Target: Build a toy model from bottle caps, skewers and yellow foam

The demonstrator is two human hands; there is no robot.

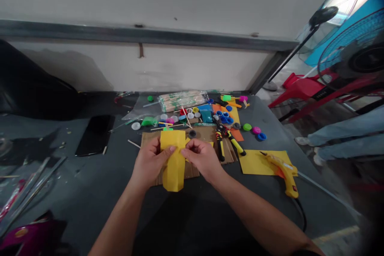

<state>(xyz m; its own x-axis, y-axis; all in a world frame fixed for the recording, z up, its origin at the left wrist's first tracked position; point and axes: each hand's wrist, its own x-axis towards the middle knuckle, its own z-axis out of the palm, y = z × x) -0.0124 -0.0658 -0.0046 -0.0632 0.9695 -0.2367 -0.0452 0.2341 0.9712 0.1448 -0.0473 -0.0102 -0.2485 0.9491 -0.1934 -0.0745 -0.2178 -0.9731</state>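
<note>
A strip of yellow paper (174, 168), creased lengthwise and bent in at its near end, is held up over a piece of brown cardboard (192, 173). My left hand (151, 162) grips its left edge, thumb on the front face and fingers behind. At the right edge my right hand (204, 158) pinches the paper between thumb and fingertips. Just beyond the hands, red-and-yellow-handled pliers (223, 134) rest on the cardboard. A yellow glue gun (283, 172) lies to the right on a flat yellow sheet (253, 163).
Bottle caps (223, 117) in several colours and a bag of wooden sticks (183, 100) lie at the back. On the left are a black phone (95, 135) and clear glue sticks (30, 192). A fan (360, 56) and another person's legs (345, 132) appear beyond the table's right edge.
</note>
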